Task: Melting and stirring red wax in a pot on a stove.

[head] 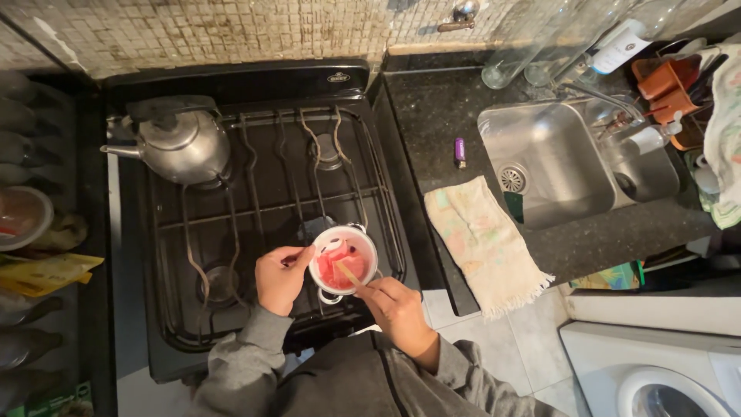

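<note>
Red contents are filling a small white pot (344,260) sitting on the black stove's (255,216) front right burner; the right hand (397,309) is pinching a wooden spoon (350,273), the left hand (279,276) is gripping its handle, near a steel kettle (181,144).

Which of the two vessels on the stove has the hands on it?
The small white pot at the front right burner: the left hand steadies its rim and the right hand stirs its pink contents. The metal kettle sits untouched at back left.

A small white pot (344,259) sits upright on the stove's (262,193) front right burner (red stuff inside), wooden stick (351,274) poking in.
</note>
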